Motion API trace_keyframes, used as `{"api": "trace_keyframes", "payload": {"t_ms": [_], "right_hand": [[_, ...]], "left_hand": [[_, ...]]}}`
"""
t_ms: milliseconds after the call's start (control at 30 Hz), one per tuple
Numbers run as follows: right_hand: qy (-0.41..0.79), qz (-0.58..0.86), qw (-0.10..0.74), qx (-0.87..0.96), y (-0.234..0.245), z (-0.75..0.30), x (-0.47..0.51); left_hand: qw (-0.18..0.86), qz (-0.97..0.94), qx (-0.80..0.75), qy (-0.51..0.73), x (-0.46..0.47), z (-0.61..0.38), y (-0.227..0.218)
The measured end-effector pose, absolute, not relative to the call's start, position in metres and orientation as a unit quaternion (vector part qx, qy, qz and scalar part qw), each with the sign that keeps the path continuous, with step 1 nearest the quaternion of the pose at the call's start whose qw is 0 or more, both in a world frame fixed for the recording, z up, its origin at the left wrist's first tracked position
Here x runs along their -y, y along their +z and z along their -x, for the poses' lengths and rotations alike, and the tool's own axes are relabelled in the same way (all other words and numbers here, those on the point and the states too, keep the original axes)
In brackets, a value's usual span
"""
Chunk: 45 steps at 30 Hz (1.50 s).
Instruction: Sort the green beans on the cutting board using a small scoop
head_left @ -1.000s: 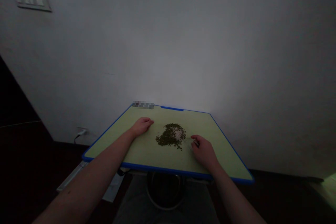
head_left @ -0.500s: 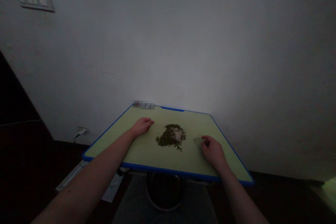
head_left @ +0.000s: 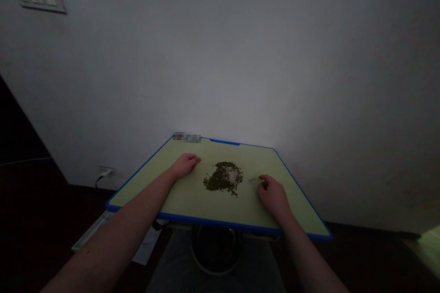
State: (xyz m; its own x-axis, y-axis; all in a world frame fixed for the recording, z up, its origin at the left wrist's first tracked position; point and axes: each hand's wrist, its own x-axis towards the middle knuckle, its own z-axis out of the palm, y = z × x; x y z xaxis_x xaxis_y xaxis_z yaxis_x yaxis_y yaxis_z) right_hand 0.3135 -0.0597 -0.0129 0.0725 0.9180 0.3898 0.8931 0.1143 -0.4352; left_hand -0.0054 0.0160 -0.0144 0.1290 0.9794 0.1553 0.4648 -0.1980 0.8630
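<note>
Head view, left: our left hand (head_left: 185,165) rests palm down on the board, fingers loose, holding nothing.
Right: our right hand (head_left: 274,195) curls at a small clear piece (head_left: 256,181); we cannot tell if it grips.
Middle: green mung beans (head_left: 220,179) lie between our hands, around a pale patch (head_left: 234,175).
Under: a blue-rimmed cutting board (head_left: 220,221).

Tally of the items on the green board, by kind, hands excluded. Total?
On the green board with blue rim:
Heap of small dark green seeds: 1 (seeds too many to count singly)
Pale pinkish patch on the heap: 1
Small clear piece: 1
Total: 3
</note>
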Motion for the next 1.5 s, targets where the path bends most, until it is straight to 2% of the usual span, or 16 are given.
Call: {"api": "trace_keyframes", "payload": {"t_ms": [533,1500], "right_hand": [[0.019,0.657,0.303,0.69,-0.003,-0.291,0.053],[-0.017,0.686,0.272,0.674,-0.009,-0.312,0.043]], "left_hand": [[0.337,-0.675,-0.536,0.38,-0.017,0.005,-0.015],[0.338,-0.675,-0.535,0.38,-0.015,0.006,-0.012]]}}
